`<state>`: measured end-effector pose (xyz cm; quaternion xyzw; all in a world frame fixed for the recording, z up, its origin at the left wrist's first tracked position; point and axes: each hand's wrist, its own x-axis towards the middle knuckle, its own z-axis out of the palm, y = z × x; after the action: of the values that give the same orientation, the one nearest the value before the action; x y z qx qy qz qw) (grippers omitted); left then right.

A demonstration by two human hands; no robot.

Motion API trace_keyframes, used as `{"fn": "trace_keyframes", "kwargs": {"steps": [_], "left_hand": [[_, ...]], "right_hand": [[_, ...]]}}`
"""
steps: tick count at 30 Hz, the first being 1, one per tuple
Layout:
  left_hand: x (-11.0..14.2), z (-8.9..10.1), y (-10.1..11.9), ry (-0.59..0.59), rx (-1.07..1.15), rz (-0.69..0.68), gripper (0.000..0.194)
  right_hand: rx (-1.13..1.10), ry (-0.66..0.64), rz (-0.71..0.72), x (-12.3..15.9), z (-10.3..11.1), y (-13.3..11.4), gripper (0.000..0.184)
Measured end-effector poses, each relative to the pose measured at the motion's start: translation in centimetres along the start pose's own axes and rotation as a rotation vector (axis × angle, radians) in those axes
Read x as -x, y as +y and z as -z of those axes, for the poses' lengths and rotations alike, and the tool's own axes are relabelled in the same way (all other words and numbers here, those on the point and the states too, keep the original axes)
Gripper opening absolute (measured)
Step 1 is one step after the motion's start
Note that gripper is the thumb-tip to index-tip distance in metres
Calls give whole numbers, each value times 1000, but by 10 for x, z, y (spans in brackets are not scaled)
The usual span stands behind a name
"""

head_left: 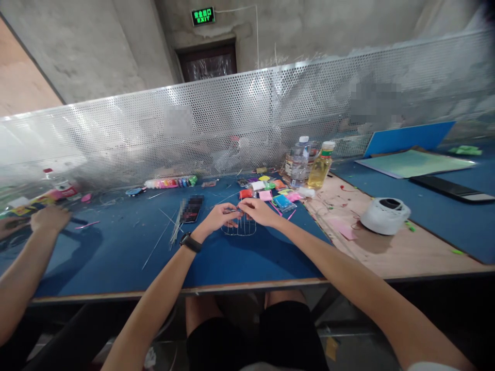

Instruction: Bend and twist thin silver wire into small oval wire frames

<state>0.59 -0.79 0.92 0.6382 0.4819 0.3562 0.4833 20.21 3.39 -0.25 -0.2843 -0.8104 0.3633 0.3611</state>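
A small wire frame (243,228), shaped like a basket with thin upright bars, stands on the blue tabletop (247,265) in front of me. My left hand (222,215) closes on its upper left side, the fingers partly behind the bars. Close beside it, my right hand (256,210) pinches the top of the frame, thumb and fingertips together. The two hands nearly meet at the upper wires, and the exact strand between the fingertips is too small to make out. Left of them lie a bundle of straight wires (176,226) and a phone (192,209).
Colourful clay packets (285,202) lie behind my right hand. A clear bottle (299,162) and a yellow oil bottle (320,167) stand near the perforated metal divider (232,123). A white roll-shaped object (385,215) sits at right. Another person's hand (50,219) works at far left.
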Motion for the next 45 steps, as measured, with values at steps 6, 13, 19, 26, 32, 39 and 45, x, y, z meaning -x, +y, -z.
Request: {"fn": "trace_keyframes", "kwargs": {"steps": [6, 13, 19, 26, 32, 39, 45], "left_hand": [[2, -1, 2, -28, -9, 4, 44], [2, 0, 1, -51, -21, -12, 45], [-4, 2, -8, 38, -113, -80, 42], [-7, 11, -14, 338, -404, -304, 27], [-9, 12, -6, 356, -208, -289, 37], [-5, 5, 1, 181, 52, -142, 53], [-2, 6, 3, 52, 133, -113, 48]], "right_hand": [[29, 15, 21, 0, 0, 1, 31], [53, 48, 33, 1, 1, -5, 31], [130, 242, 91, -1, 4, -10, 30], [309, 411, 217, -1, 14, -9, 33], [540, 260, 307, -1, 11, -5, 34], [695, 142, 325, -3, 8, 1, 35], [723, 108, 335, -3, 14, 2, 35]]}}
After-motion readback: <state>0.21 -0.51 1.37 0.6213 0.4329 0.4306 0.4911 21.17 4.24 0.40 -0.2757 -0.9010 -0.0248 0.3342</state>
